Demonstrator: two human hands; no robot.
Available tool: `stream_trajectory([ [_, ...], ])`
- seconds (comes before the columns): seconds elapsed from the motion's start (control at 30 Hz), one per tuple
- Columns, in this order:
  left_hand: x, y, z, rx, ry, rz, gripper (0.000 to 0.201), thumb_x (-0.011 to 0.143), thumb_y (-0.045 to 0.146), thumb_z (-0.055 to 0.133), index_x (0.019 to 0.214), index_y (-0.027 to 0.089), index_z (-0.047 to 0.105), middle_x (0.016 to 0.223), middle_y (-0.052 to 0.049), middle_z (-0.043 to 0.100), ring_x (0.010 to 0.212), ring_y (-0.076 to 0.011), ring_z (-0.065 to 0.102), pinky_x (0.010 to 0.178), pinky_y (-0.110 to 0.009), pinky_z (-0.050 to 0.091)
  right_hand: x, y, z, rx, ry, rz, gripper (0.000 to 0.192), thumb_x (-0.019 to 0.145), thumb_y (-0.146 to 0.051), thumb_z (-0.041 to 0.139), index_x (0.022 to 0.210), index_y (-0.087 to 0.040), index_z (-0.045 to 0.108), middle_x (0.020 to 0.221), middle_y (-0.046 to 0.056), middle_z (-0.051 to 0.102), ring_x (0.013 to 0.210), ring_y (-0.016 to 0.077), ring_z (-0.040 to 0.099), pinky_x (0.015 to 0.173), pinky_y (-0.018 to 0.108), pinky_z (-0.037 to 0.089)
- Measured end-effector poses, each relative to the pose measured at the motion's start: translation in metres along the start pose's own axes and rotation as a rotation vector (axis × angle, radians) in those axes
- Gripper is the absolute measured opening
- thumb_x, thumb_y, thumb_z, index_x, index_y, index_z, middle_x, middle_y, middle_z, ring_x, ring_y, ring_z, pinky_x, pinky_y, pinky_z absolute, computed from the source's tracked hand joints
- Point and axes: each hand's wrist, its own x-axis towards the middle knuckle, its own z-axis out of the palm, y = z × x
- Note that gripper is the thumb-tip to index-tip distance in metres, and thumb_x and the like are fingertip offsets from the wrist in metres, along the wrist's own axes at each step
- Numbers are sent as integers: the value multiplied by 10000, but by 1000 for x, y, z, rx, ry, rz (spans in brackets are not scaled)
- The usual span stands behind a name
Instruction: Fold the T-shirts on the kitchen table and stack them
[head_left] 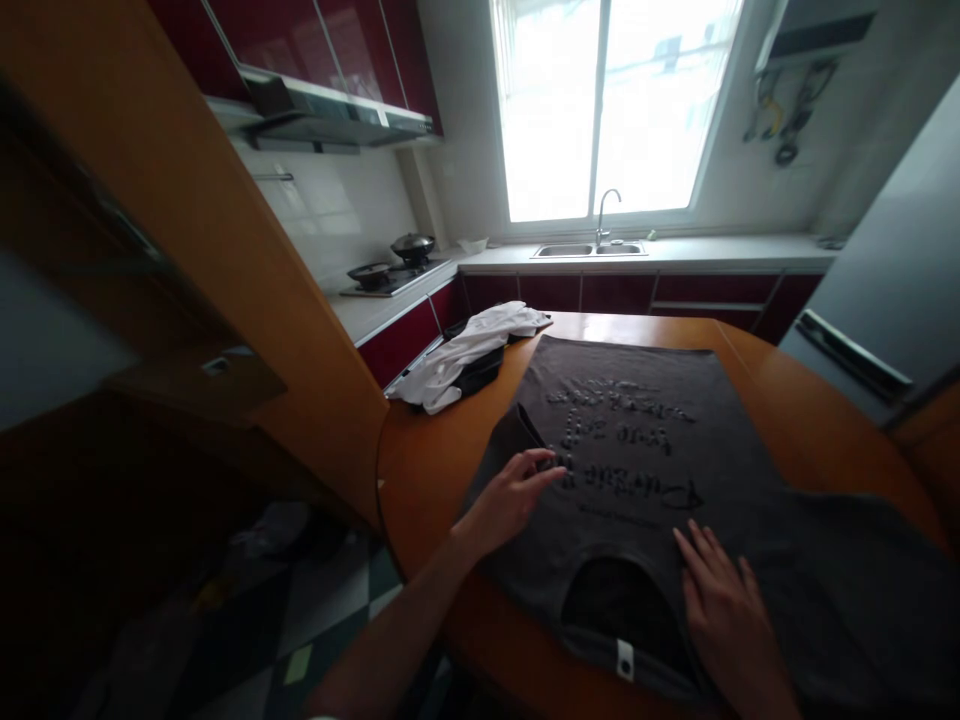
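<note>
A dark grey T-shirt [637,400] with black lettering lies front up on the wooden table, its neck opening and white label towards me. My left hand [514,495] is at the sleeve on the left side, which is partly turned in towards the lettering. Its thumb and fingers come together at the cloth, beside the print; the exact grip is partly hidden. Flat on the shirt, right of the neck opening, rests my right hand [724,590] with its fingers stretched out.
White and black clothes [472,350] lie bunched at the table's far left edge. The round-ended wooden table [810,410] stands before a counter with a sink [566,250] and a stove [394,280]. A refrigerator [885,250] is on the right, a wooden door frame [300,320] on the left.
</note>
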Motion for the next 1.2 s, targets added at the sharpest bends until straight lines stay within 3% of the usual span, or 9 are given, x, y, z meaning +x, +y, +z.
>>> stream_trajectory([
  [0.1, -1, 7, 0, -67, -245, 67, 567, 953, 166, 611, 1481, 337, 492, 1513, -48, 496, 1334, -222, 527, 1123, -379, 476, 1, -1, -1, 26, 0, 11, 560, 974, -246, 263, 1432, -189, 580, 1557, 80, 474, 1468, 252, 384, 1208, 536, 251],
  [0.2, 7, -5, -10, -129, -134, -14, 422, 1007, 218, 529, 1422, 286, 565, 1458, -67, 559, 1326, -216, 549, 1133, -376, 469, 1, -1, -2, 55, 2, 11, 555, 969, -248, 274, 1427, -194, 582, 1560, 81, 471, 1476, 256, 370, 1211, 542, 241],
  [0.3, 21, -36, -17, -106, -3, -126, 364, 1000, 178, 478, 1312, 239, 658, 1388, -85, 620, 1269, -233, 600, 1125, -422, 478, 1, -1, -5, 82, 0, 16, 550, 967, -243, 280, 1427, -188, 577, 1565, 85, 464, 1483, 254, 360, 1214, 541, 237],
  [0.53, 56, -117, -2, -31, -146, -124, 359, 918, 129, 561, 1231, 209, 716, 1378, -82, 636, 1256, -245, 611, 1122, -405, 465, 4, 5, -9, 273, 17, 46, 499, 1007, -308, 298, 1404, -179, 570, 1521, 115, 516, 1452, 273, 413, 1193, 599, 267],
  [0.67, 74, -146, 8, 13, -155, -131, 290, 895, 163, 617, 1151, 179, 752, 1197, -105, 704, 1123, -242, 665, 1044, -369, 501, 8, 7, -22, 364, 172, 137, 432, 988, -382, 398, 1275, -166, 639, 1368, 145, 640, 1311, 306, 557, 1132, 579, 382],
  [0.77, 83, -160, 16, 38, -181, -191, 242, 890, 271, 670, 1091, 182, 769, 1046, -83, 720, 934, -212, 695, 918, -331, 543, 22, -9, -39, 368, 213, 63, 355, 961, -368, 484, 1201, -186, 670, 1271, 129, 673, 1194, 300, 611, 1074, 525, 456],
  [0.87, 85, -166, 22, 28, -169, -211, 211, 886, 331, 683, 1013, 190, 775, 958, -59, 703, 828, -180, 675, 823, -294, 544, 49, -39, -53, 417, 94, -123, 282, 957, -287, 520, 1171, -209, 686, 1206, 104, 673, 1118, 263, 624, 997, 437, 516],
  [1.03, 79, -163, 25, 35, -131, -155, 162, 888, 309, 689, 978, 195, 760, 938, -54, 694, 893, -189, 655, 875, -312, 513, 97, -89, -53, 357, -185, -429, 286, 935, -163, 545, 1167, -234, 696, 1131, 80, 664, 1042, 229, 629, 930, 360, 527],
  [1.2, 73, -162, 23, 0, -106, -142, 159, 910, 325, 675, 932, 190, 756, 939, -56, 694, 910, -192, 642, 897, -321, 494, 115, -109, -32, 316, -321, -500, 306, 904, -167, 631, 1195, -239, 696, 1167, 75, 639, 1079, 224, 613, 947, 336, 508],
])
